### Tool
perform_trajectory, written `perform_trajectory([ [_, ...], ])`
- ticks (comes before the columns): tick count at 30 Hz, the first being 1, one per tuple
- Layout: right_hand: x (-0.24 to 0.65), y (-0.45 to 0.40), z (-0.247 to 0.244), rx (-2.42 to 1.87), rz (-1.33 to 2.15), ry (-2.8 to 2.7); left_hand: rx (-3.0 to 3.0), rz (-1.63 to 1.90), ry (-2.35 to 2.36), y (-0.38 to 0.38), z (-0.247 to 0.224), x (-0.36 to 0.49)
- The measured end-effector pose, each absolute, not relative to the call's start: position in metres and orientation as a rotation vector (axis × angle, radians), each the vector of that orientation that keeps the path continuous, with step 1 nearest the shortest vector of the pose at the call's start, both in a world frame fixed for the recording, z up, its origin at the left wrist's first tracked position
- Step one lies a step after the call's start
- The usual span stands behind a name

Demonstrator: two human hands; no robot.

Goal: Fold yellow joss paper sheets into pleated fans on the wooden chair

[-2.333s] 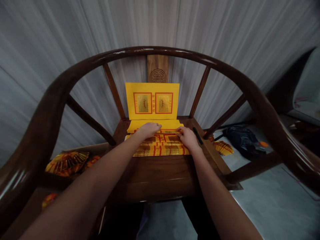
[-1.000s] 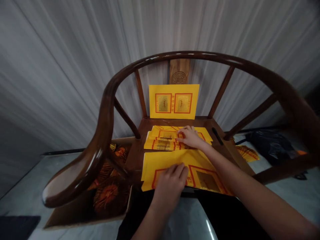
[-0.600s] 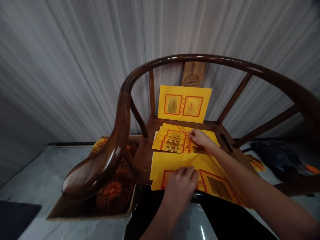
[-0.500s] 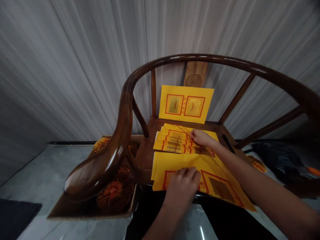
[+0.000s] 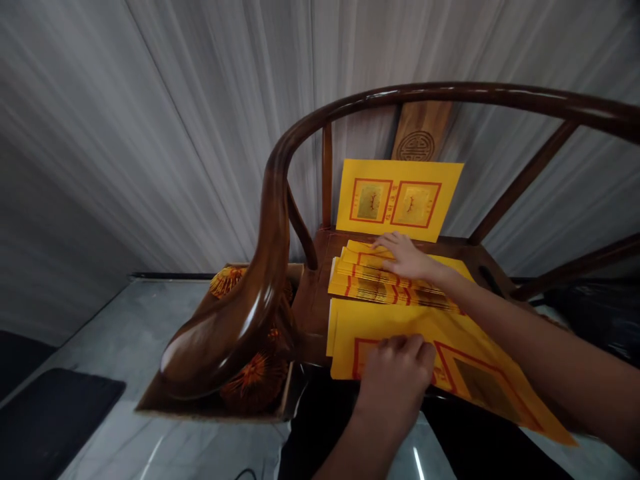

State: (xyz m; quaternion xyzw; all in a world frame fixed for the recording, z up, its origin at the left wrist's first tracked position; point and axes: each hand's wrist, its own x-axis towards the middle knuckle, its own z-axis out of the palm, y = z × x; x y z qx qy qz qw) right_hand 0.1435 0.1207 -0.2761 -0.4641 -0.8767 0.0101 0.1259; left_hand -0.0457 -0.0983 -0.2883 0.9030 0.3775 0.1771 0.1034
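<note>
Yellow joss paper sheets (image 5: 380,323) with red frames and gold patches lie at the front of the chair seat, reaching past its edge. My left hand (image 5: 397,373) is closed on their near part, fingers curled; its fingertips are hidden. Behind them is a fanned stack of the same joss paper (image 5: 370,287), its edges stepped one over another. Over the top of this stack rests my right hand (image 5: 405,257), fingers stretched out and apart. One more joss paper sheet (image 5: 400,200) leans upright at the back of the seat, showing two framed gold squares.
A curved wooden armrest (image 5: 273,200) runs around the dark wooden chair seat (image 5: 313,320). On the floor at left, a cardboard box (image 5: 165,403) holds orange and red folded-paper bundles (image 5: 257,380). A dark mat (image 5: 65,413) lies further left. Grey curtain-like panels (image 5: 225,100) stand behind.
My right hand has lifted off the red cord it pinched on the fanned stack and opened its fingers. My left hand keeps its place on the front sheets. The view has shifted left.
</note>
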Motion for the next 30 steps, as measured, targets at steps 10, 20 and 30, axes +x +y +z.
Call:
perform_trajectory([
  [10, 0.143, 0.167, -0.307, -1.595, 0.104, -2.266, 2.622, 0.504, 1.093, -0.097, -0.287, -0.047],
  [20, 0.240, 0.068, -0.289, -2.305, 0.294, -1.780, 2.560, 0.508, 1.050, -0.094, -0.285, -0.048],
  [30, 0.251, 0.072, -0.268, -2.246, 0.115, -1.879, 2.494, 0.475, 1.078, -0.096, -0.284, -0.049],
])
